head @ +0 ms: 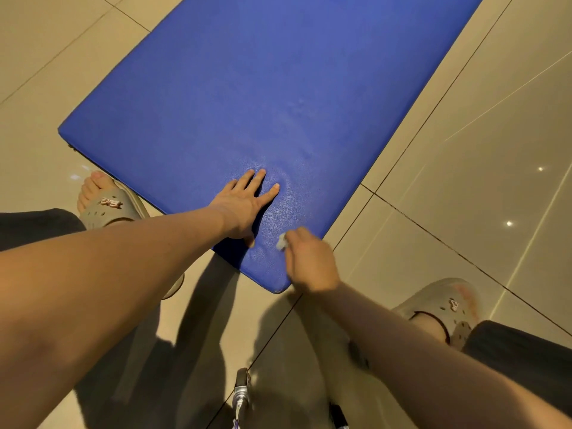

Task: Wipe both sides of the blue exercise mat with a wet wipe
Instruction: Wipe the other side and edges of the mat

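- Find the mat [247, 88] lying flat on the tiled floor [464, 181], with its near corner just under the gripping hand and the rest stretching far beyond it.
- Note the wipe [281, 242], bunched small and pinched in the curled fingers of the right hand [311, 263], pressed to the mat beside that corner.
- Brace with the left hand [244, 205], fingers straight and spread, palm flat on the mat just left of the wipe, grasping nothing.
- Spread the wipe wider, probably, to cover more with each stroke.
- Stroke outward from the grip in overlapping lines, shifting the bracing palm ahead onto unwiped mat.
- Keep the sandals [108, 209] off the wiped part.
- Flip only after finishing this face.
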